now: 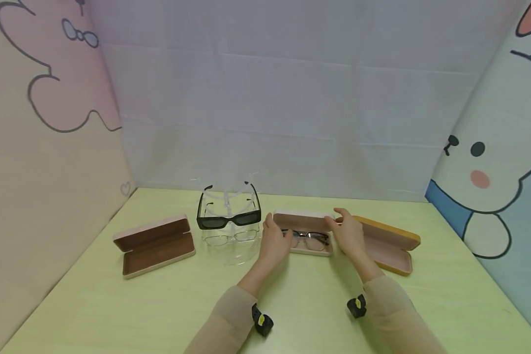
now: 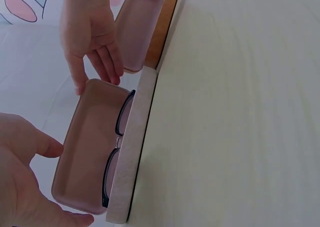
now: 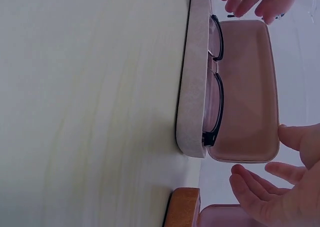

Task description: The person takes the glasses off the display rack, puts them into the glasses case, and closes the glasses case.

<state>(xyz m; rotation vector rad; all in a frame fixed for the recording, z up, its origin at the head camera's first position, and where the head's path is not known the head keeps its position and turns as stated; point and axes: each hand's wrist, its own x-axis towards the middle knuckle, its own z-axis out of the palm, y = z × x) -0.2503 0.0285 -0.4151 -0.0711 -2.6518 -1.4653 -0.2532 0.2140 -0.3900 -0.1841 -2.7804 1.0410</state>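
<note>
A pale case (image 1: 311, 253) sits on the counter (image 1: 93, 314) in the middle of the scene, its lid raised along the far side and its lining pinkish brown. Black-browed glasses (image 1: 313, 235) rest in its base, clear lenses toward the near side, the dark upper rims showing above the near wall in both wrist views. The left hand (image 1: 275, 243) is at the left end of this case, by the raised lid, its grip released, and it covers part of the glasses in the head view. The right hand (image 1: 350, 235) is at the right end, a digit touching the lid's corner, the other fingers loose, its grip likewise released.

Just right of it stands a yellow case (image 1: 387, 231), lid up, partly hidden behind the right hand. To the left of the pale case, a clear stand (image 1: 233, 259) carries black sunglasses (image 1: 230, 221) above thin-framed glasses (image 1: 232, 239). Farther left, angled on the counter, lies a brown-lined case (image 1: 159, 255) with its lid up. Both forearms wear beige sleeves (image 1: 232, 309), with a small black device (image 1: 357, 306) at each wrist
</note>
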